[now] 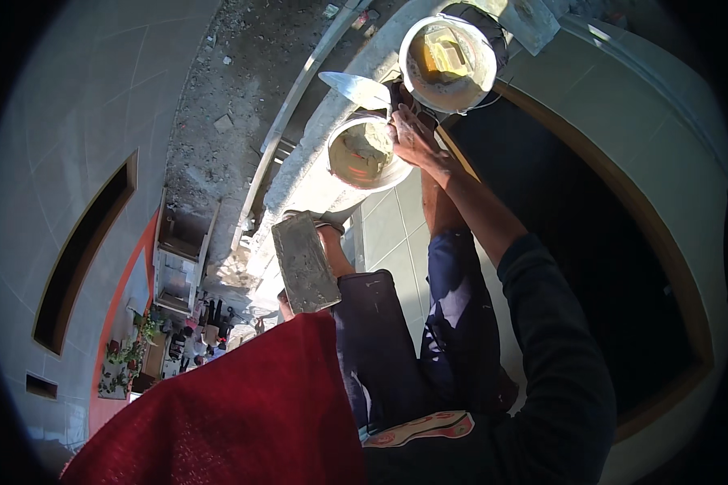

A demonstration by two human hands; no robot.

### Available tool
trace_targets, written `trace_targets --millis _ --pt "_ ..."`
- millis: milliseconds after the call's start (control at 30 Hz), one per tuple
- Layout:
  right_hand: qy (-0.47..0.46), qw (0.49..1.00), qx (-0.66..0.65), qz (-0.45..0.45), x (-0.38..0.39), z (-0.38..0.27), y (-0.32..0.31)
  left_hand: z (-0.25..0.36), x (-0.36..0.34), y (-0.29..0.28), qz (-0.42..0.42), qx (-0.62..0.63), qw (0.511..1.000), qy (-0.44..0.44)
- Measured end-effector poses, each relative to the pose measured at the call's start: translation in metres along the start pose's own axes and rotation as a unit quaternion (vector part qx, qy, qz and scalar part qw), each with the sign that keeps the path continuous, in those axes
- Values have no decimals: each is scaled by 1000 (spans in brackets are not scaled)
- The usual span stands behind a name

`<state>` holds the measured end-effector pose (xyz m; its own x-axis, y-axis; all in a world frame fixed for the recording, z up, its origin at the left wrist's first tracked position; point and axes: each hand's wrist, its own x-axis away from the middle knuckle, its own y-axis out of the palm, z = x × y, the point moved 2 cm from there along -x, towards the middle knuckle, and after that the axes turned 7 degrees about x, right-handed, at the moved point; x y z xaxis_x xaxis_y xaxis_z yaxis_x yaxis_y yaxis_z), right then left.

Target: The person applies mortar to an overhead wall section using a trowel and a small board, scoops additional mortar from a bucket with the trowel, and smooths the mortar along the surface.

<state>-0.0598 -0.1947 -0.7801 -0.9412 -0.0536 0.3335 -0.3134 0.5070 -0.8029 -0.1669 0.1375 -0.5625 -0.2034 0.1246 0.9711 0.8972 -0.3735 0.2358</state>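
My right hand [416, 139] is closed round the handle of a pointed trowel [356, 90]. The trowel's bare metal blade points left, above a white bucket of wet grey mortar [366, 155]. Beyond it stands a second white bucket [490, 77] of murky water with a yellow sponge [445, 55] in it. Lower down, my left hand [285, 305] holds a grey rectangular board [306, 263] with mortar smeared on its face. Only a little of that hand shows at the board's near left edge; the rest is hidden by the board and a red cloth [243, 396].
Both buckets rest on a rough pale ledge [287, 202] by my feet. A long narrow plank [299, 89] runs along rubble-strewn ground. To the right is a dark wood-framed opening [574, 218] in a tiled wall. Potted plants [133, 352] and clutter lie at lower left.
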Motion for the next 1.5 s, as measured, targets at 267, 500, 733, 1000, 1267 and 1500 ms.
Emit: trace_targets --millis 267,500,733,1000,1267,1500 --pt "8 983 -50 -175 37 -10 -93 -62 13 67 12 0 1000 -1" --pt "-5 959 242 -150 84 -18 -63 -75 19 71 12 17 1000 -11" --pt "20 957 212 -195 58 -26 54 -30 10 43 -14 -2 1000 -21" --pt "-46 948 129 -288 97 -33 129 21 -4 19 -42 -36 998 -15" --pt "-219 962 77 -143 102 18 161 25 -45 36 -74 -21 997 2" --pt "285 827 -351 -333 83 6 58 26 -88 64 -108 -104 987 54"
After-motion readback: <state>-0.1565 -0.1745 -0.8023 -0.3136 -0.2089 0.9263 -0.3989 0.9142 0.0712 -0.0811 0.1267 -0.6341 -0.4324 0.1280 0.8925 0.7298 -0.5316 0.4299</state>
